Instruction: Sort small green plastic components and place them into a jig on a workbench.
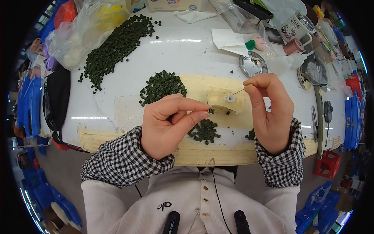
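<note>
My left hand (165, 123) is closed in a pinch on a small dark green part (211, 111), just left of a tape-covered yellowish block (218, 95). Between the thumb and forefinger of my right hand (272, 109) is a thin needle-like tool (239, 91). Its far end points at a small white ring-shaped piece (231, 98) on the block; whether they touch I cannot tell. Close below the left fingertips lies a small heap of round green parts (204, 132). A larger green pile (163, 86) sits beyond my left hand. A few more green parts (250, 135) show beside my right wrist.
A long green pile (117, 50) spreads across the far left, beside plastic bags (87, 33). At the far right are a round metal dish (252, 64), white paper (230, 41), a mug (295, 28) and a pink spool (293, 46). Tweezers (314, 123) lie at right.
</note>
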A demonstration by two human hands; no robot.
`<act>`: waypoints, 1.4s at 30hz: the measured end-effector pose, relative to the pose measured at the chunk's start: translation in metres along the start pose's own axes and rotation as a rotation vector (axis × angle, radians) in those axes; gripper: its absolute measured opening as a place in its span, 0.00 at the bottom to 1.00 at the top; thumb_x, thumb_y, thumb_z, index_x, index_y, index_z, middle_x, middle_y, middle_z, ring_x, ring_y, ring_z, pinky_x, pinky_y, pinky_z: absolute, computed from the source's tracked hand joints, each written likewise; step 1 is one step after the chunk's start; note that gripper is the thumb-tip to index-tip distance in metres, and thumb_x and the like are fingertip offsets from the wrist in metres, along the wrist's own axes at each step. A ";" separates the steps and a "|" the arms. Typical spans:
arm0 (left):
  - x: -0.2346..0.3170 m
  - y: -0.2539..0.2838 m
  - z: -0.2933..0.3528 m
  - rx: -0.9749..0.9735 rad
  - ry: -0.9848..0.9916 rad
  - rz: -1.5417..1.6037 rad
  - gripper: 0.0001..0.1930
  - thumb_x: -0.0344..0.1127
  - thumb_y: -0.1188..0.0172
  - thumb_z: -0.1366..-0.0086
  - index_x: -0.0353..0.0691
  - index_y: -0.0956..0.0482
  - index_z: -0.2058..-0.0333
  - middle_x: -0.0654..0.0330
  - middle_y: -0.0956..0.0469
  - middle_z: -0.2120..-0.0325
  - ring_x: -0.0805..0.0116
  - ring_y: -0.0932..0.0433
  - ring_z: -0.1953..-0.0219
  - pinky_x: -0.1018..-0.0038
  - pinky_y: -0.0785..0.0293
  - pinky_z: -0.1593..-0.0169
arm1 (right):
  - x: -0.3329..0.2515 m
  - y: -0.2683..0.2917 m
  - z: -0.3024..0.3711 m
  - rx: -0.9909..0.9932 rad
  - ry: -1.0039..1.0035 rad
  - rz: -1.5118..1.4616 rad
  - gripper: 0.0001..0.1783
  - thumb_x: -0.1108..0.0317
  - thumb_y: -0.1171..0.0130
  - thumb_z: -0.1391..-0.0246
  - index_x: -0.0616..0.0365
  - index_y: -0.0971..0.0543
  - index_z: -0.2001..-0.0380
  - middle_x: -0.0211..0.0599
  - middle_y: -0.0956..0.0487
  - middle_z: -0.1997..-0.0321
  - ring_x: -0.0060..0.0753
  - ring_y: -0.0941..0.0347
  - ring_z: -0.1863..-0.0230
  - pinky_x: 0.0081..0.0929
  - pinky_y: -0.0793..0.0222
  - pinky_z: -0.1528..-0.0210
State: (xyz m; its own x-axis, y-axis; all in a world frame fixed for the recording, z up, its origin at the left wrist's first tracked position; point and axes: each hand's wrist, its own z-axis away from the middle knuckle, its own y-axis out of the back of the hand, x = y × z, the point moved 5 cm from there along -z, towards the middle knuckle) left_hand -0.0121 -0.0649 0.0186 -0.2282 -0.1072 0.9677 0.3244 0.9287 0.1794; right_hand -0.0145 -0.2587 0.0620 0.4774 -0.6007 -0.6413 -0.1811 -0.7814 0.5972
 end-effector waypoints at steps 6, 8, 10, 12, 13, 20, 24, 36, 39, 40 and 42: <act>-0.001 -0.001 -0.001 0.051 0.040 0.106 0.07 0.21 0.40 0.42 0.33 0.20 0.64 0.74 0.41 0.85 0.85 0.44 0.80 0.85 0.42 0.73 | -0.001 -0.008 0.000 -0.168 0.065 0.297 0.08 0.76 0.41 0.53 0.62 0.26 0.67 0.40 0.27 0.68 0.42 0.30 0.64 0.30 0.33 0.64; 0.000 0.000 -0.001 0.066 0.042 0.119 0.07 0.21 0.40 0.42 0.33 0.21 0.63 0.74 0.42 0.85 0.85 0.44 0.80 0.85 0.42 0.73 | -0.006 -0.005 -0.001 -0.084 0.057 0.257 0.10 0.77 0.40 0.54 0.62 0.25 0.66 0.41 0.26 0.68 0.42 0.30 0.65 0.31 0.33 0.64; -0.001 0.002 0.000 0.087 0.041 0.121 0.07 0.21 0.40 0.42 0.33 0.21 0.63 0.74 0.42 0.85 0.86 0.45 0.80 0.86 0.42 0.73 | -0.012 -0.001 0.001 -0.026 0.101 0.212 0.15 0.79 0.39 0.55 0.64 0.23 0.61 0.42 0.26 0.69 0.40 0.28 0.68 0.29 0.31 0.66; -0.002 0.004 0.002 0.105 0.045 0.151 0.07 0.21 0.40 0.42 0.33 0.20 0.63 0.75 0.42 0.85 0.86 0.45 0.80 0.86 0.43 0.74 | -0.022 -0.002 0.002 -0.123 0.098 0.038 0.15 0.80 0.40 0.54 0.65 0.23 0.59 0.42 0.25 0.69 0.37 0.27 0.68 0.26 0.31 0.67; -0.001 0.003 0.001 0.105 0.045 0.172 0.07 0.22 0.40 0.42 0.33 0.20 0.63 0.75 0.42 0.85 0.86 0.45 0.80 0.86 0.43 0.74 | -0.026 -0.002 0.004 -0.169 0.090 -0.041 0.15 0.81 0.40 0.53 0.65 0.23 0.58 0.42 0.25 0.69 0.35 0.27 0.69 0.25 0.31 0.67; -0.005 0.003 0.002 0.108 0.062 0.163 0.07 0.21 0.40 0.42 0.34 0.20 0.64 0.75 0.41 0.85 0.86 0.45 0.80 0.86 0.44 0.74 | -0.022 -0.030 0.019 -0.301 -0.137 -0.495 0.20 0.82 0.50 0.46 0.65 0.28 0.48 0.43 0.24 0.61 0.29 0.25 0.64 0.19 0.28 0.61; -0.004 0.004 0.002 0.119 0.031 0.146 0.07 0.24 0.39 0.42 0.35 0.20 0.64 0.75 0.37 0.84 0.87 0.45 0.81 0.86 0.46 0.75 | -0.022 -0.033 0.020 -0.329 -0.133 -0.514 0.21 0.82 0.50 0.45 0.65 0.28 0.47 0.44 0.24 0.60 0.29 0.25 0.63 0.19 0.27 0.59; -0.004 0.003 0.002 0.103 0.087 0.219 0.06 0.23 0.39 0.42 0.33 0.20 0.64 0.74 0.35 0.83 0.87 0.43 0.80 0.86 0.44 0.75 | -0.023 -0.034 0.021 -0.342 0.020 -0.318 0.22 0.82 0.47 0.47 0.63 0.28 0.47 0.43 0.25 0.60 0.30 0.25 0.64 0.19 0.28 0.61; 0.000 0.004 0.001 0.091 0.065 0.220 0.06 0.22 0.40 0.41 0.34 0.21 0.64 0.74 0.37 0.84 0.86 0.43 0.80 0.86 0.43 0.74 | -0.024 -0.031 0.019 -0.346 -0.013 -0.392 0.22 0.82 0.49 0.45 0.64 0.29 0.46 0.44 0.25 0.58 0.29 0.24 0.63 0.18 0.27 0.60; 0.001 0.005 0.001 0.089 0.048 0.222 0.06 0.22 0.40 0.41 0.34 0.21 0.64 0.74 0.38 0.84 0.86 0.44 0.80 0.86 0.43 0.74 | -0.024 -0.031 0.019 -0.340 -0.035 -0.419 0.21 0.82 0.49 0.45 0.64 0.29 0.46 0.44 0.25 0.57 0.29 0.24 0.62 0.18 0.26 0.59; 0.001 0.004 0.001 0.104 0.045 0.229 0.06 0.22 0.40 0.41 0.34 0.21 0.64 0.75 0.39 0.84 0.86 0.44 0.80 0.86 0.44 0.74 | -0.023 -0.030 0.019 -0.327 -0.080 -0.472 0.21 0.82 0.51 0.44 0.64 0.30 0.46 0.45 0.25 0.56 0.29 0.24 0.61 0.19 0.25 0.58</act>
State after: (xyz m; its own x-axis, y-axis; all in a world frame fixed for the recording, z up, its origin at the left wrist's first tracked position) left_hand -0.0119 -0.0605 0.0203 -0.1182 0.0963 0.9883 0.2663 0.9619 -0.0618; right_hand -0.0365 -0.2246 0.0498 0.3732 -0.2207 -0.9011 0.3166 -0.8827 0.3473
